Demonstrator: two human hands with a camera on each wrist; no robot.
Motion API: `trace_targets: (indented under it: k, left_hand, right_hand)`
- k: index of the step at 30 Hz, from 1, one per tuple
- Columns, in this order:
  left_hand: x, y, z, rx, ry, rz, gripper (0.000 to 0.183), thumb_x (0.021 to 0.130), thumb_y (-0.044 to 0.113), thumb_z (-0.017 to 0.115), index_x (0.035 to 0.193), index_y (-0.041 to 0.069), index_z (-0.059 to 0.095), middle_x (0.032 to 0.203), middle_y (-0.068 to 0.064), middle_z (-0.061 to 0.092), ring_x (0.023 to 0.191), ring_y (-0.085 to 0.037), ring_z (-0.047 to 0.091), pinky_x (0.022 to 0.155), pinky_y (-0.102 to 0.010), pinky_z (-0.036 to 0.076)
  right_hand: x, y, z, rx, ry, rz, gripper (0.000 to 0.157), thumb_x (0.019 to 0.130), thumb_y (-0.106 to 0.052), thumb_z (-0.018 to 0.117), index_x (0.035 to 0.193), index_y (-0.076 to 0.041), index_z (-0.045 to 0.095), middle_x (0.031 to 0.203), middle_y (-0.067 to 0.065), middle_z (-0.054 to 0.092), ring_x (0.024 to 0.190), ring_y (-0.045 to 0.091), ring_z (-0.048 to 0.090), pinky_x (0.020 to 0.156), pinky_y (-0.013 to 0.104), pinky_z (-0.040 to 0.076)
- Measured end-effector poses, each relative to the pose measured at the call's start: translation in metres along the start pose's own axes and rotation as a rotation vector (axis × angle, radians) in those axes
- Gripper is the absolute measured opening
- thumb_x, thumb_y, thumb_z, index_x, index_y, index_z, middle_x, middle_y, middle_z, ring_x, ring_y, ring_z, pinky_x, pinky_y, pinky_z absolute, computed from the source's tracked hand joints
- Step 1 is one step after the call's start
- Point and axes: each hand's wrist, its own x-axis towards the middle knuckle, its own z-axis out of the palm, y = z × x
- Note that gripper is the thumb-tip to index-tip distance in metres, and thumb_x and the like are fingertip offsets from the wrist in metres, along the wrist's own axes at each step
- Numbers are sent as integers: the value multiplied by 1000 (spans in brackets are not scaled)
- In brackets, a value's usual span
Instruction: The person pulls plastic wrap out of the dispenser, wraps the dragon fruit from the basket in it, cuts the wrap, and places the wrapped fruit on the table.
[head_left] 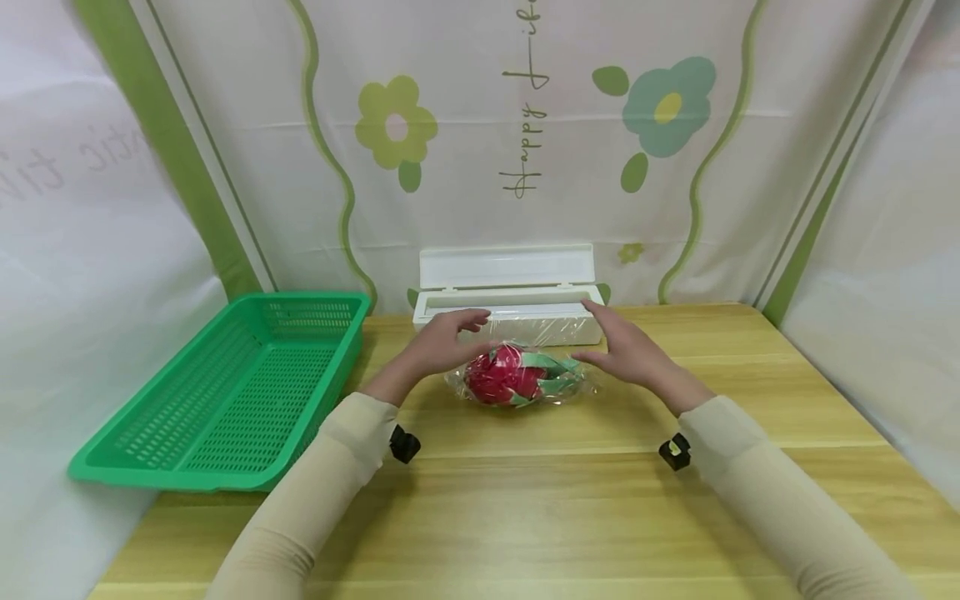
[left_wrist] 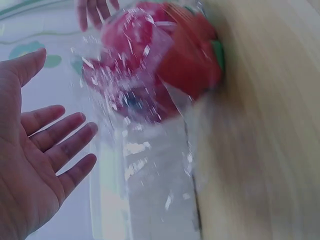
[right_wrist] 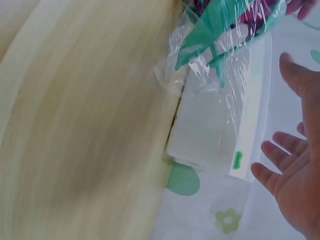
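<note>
A red dragon fruit (head_left: 504,377) with green leaf tips lies on the table, wrapped in clear plastic film (left_wrist: 142,155). The film stretches from the fruit toward a long white box (head_left: 525,331) with its lid raised, just behind. My left hand (head_left: 444,340) hovers at the fruit's left, fingers spread and bent lightly toward the middle. In the left wrist view its palm (left_wrist: 30,165) faces the wrapped fruit, holding nothing. On the other side, my right hand (head_left: 633,350) is held with thumb and fingers apart, near the green tips (right_wrist: 215,35), also holding nothing.
A green plastic basket (head_left: 300,479) stands at the left, its near corner over the table's edge. Wooden tabletop (head_left: 555,525) spreads in front of the fruit. A white printed curtain (head_left: 480,192) hangs behind the box, and white cloth (head_left: 892,275) closes off the right side.
</note>
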Motion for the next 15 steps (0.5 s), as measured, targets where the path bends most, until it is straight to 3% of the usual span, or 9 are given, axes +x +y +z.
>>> trace_targets:
  k: [9, 15]
  left_hand:
    - [24, 25, 16, 19, 43, 33, 60, 91, 41, 66, 140, 10, 52, 139, -6, 54, 122, -22, 53, 101, -41, 42]
    - [39, 41, 28, 88, 35, 21, 62, 91, 47, 63, 142, 14, 50, 141, -3, 51, 125, -20, 50, 102, -39, 41]
  right_hand:
    - [7, 17, 3, 34, 120, 121, 84, 92, -32, 68, 151, 5, 20, 151, 29, 26, 138, 46, 25, 110, 57, 22]
    - [14, 28, 7, 100, 183, 198, 78, 95, -35, 63, 147, 9, 26, 149, 30, 30, 136, 47, 28, 109, 58, 24]
